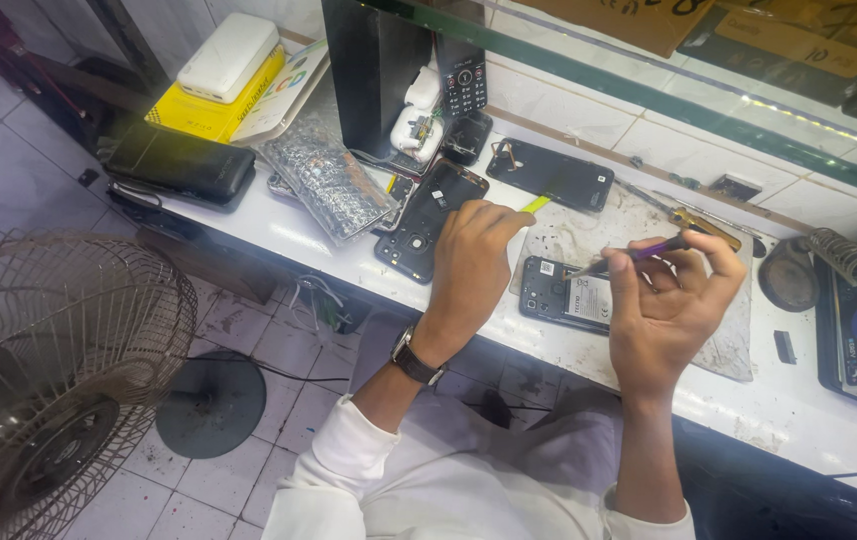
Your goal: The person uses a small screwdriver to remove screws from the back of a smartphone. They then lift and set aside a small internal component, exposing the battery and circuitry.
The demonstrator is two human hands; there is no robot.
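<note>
An opened black phone (567, 293) lies back-up on a worn grey mat (649, 230) on the white counter. My right hand (671, 305) is closed on a purple-handled tool (639, 254) whose thin tip points at the phone's upper edge. My left hand (471, 262), with a wristwatch, grips a small yellow-green tool (538, 203) just left of the phone. A black phone back cover (432, 218) lies under and beside that hand. Another black phone (549, 175) rests farther back.
A floor fan (49, 370) stands at lower left. A black pouch (181, 165), a yellow box with a white power bank (229, 57) and a silver bag (324, 180) sit at the left. A keypad phone (462, 85), a screwdriver (694, 218) and a soldering iron stand (844, 255) lie around.
</note>
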